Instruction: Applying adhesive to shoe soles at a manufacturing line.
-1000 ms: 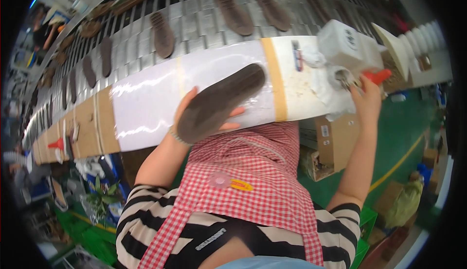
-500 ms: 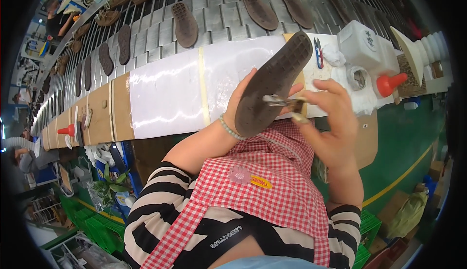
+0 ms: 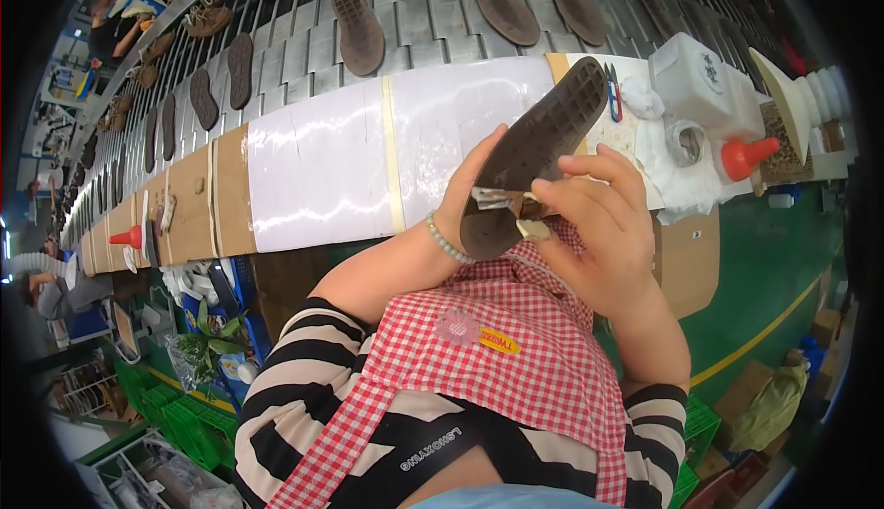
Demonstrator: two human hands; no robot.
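Observation:
A dark brown shoe sole (image 3: 541, 133) slants up and away in front of my apron, its gridded side facing me. My left hand (image 3: 468, 173) wraps round its left edge from beneath, most of the fingers hidden behind it. Between the thumb and fingers of my right hand (image 3: 599, 233) is a small tool (image 3: 494, 198) with a silvery metal head and tan and cream parts; its exact kind is unclear. The metal head lies over the sole's near end, though actual contact cannot be made out.
More soles (image 3: 358, 34) lie on the slatted metal conveyor (image 3: 424, 25) beyond the white-covered bench (image 3: 318, 173). At right stand a white plastic container (image 3: 686, 76), a red nozzle cap (image 3: 748, 157) and blue-red thread snips (image 3: 612, 93). Another red nozzle (image 3: 126, 236) is far left.
My right hand has moved left and closer to the sole, bringing the metal-headed tool toward its near end. The sole has shifted slightly right in my left hand.

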